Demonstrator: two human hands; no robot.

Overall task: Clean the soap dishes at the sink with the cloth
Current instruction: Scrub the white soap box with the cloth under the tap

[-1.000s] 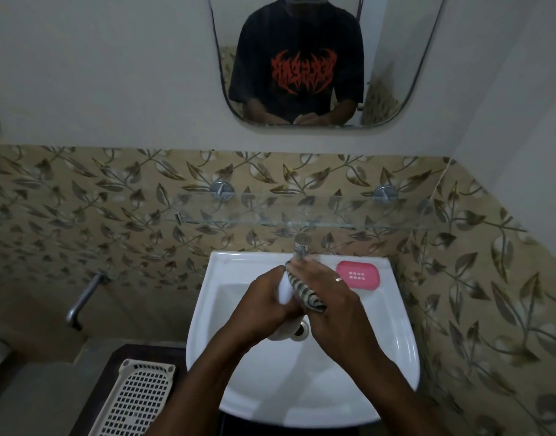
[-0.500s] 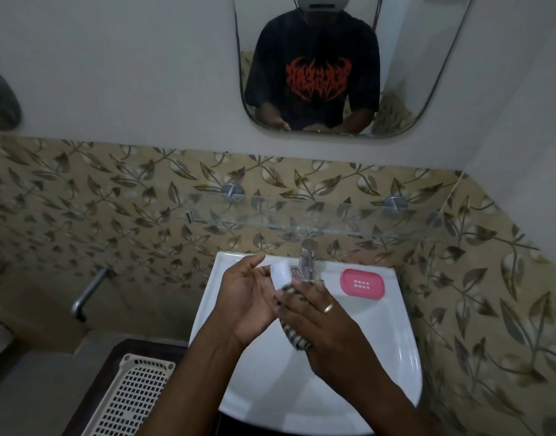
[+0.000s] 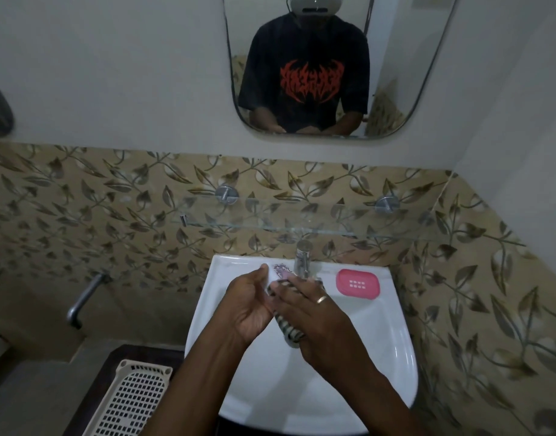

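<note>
Looking down into a small bathroom corner: a white basin is fixed against a wall tiled in a brown leaf pattern, with plain pale wall above. At twelve o'clock a mirror reflects a person in a black shirt with a red print. Below it runs a glass shelf, and a chrome tap stands on the basin's back rim. At eight o'clock a metal wall spout juts out; at seven o'clock lies a cream perforated tray. A pink soap dish rests on the rim, just beside the tap at two o'clock. Over the bowl, the left hand cups a white soap dish, mostly hidden, fingers curled around it. The right hand, wearing a ring, presses a striped cloth against that dish, clamped on the cloth.
</note>
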